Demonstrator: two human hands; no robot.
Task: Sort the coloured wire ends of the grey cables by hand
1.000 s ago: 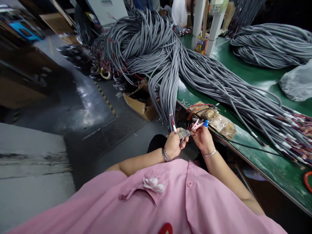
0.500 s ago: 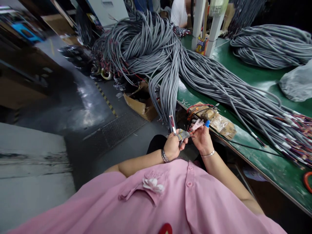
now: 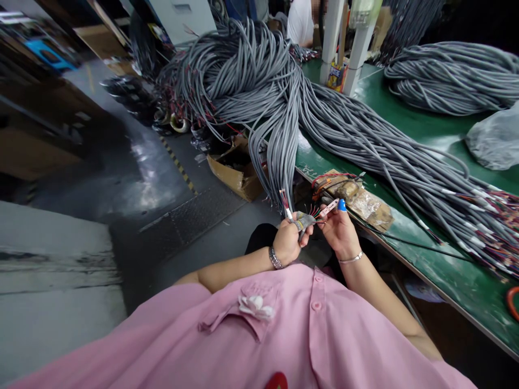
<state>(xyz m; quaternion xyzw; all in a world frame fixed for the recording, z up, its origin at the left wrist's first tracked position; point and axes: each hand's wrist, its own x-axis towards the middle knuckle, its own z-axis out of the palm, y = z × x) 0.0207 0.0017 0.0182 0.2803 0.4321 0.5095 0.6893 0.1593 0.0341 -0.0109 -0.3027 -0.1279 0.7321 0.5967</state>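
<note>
My left hand [image 3: 286,243] is closed around the end of a grey cable, its thumb in a grey covering [image 3: 304,221] with a yellow band. Thin coloured wires [image 3: 313,211] fan out to the right of that thumb. Another cable end with a white sleeve and bare-tipped wires [image 3: 285,201] stands up beside the hand. In my right hand [image 3: 340,236] is a small, flat, pale pink tool [image 3: 329,208], whose exact kind I cannot make out. It is pinched near a blue finger cot [image 3: 342,205], with its end close to the fanned wires.
A large heap of grey cables [image 3: 243,70] lies across the green table [image 3: 425,259], with strands hanging over its edge. A taped block [image 3: 365,205] sits by that edge. A coiled bundle [image 3: 454,78] and plastic bag [image 3: 494,138] lie right. An open carton [image 3: 235,173] stands below.
The pink tool has turned in my right hand and now shows sharper, pointing down-left at the wires. The wires are more spread out. My left hand keeps its grip.
</note>
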